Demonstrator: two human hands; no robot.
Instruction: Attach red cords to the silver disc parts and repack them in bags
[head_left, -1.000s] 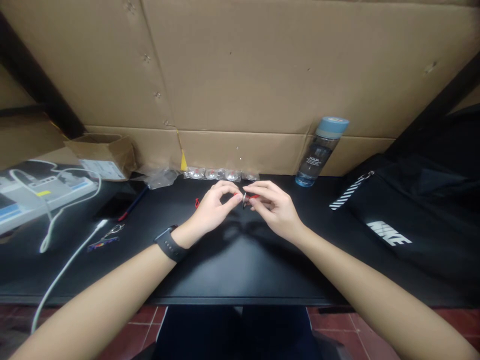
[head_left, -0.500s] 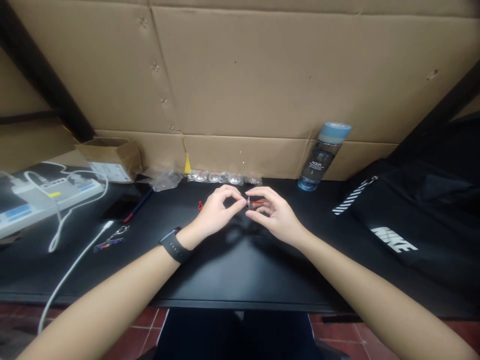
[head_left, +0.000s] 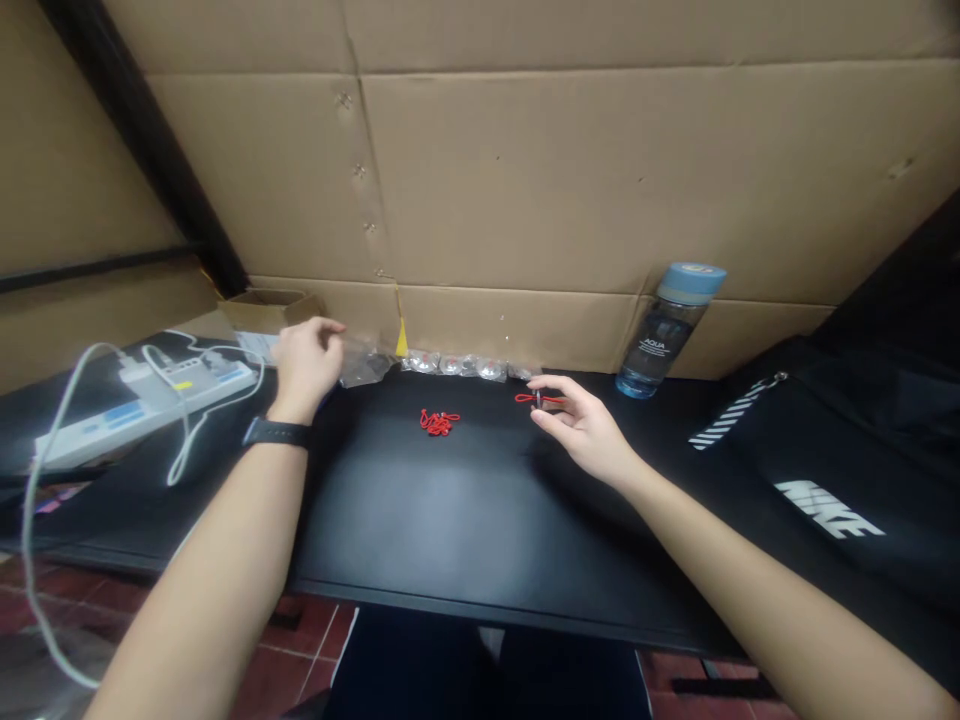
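My right hand (head_left: 589, 425) pinches a small round metal piece (head_left: 538, 399) between thumb and fingers, and a red cord loop (head_left: 523, 398) sticks out to its left. My left hand (head_left: 306, 365), a dark watch on its wrist, is raised at the left, in front of the cardboard box (head_left: 270, 308). Its fingers are curled, and whatever they may hold is too small to make out. A small heap of red cords (head_left: 439, 423) lies on the black table (head_left: 420, 510) between the hands. Behind it, several clear packets with round silvery items (head_left: 450, 366) line the cardboard wall.
A blue-capped bottle (head_left: 664, 335) leans at the back right, beside a black bag (head_left: 825, 450). A white power strip (head_left: 150, 405) with looping cables is at the left. Crumpled clear plastic (head_left: 366, 366) lies near my left hand.
My left hand has left my right hand and moved left to the box. The red cord heap is now uncovered, and the view has shifted left.
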